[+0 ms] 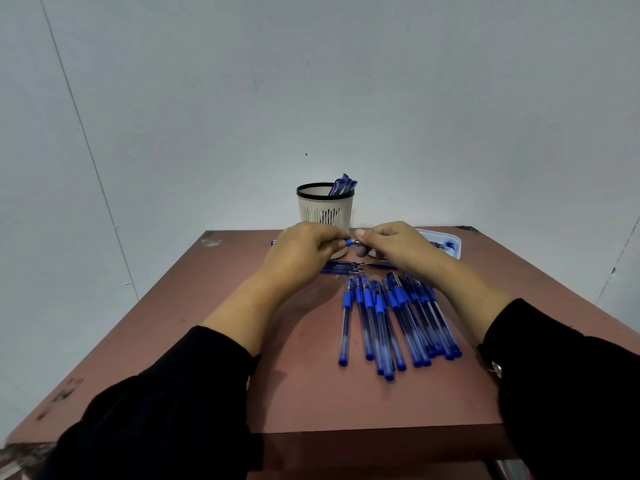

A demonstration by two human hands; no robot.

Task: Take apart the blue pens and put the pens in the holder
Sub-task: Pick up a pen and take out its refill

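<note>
I hold one blue pen (348, 242) level above the table, just in front of the holder. My left hand (304, 252) grips its barrel, whose far end sticks out to the left. My right hand (394, 245) pinches the tip end. The white slotted holder (325, 211) with a black rim stands at the far edge, several blue pens leaning inside it. Several whole blue pens (391, 320) lie side by side in the middle of the table. A few thin refills (346, 267) lie crosswise under my hands.
The reddish-brown table (242, 341) stands against a pale wall. A white tray (446, 244) with small blue parts sits at the far right corner, partly behind my right hand. My black sleeves fill the near corners of the view.
</note>
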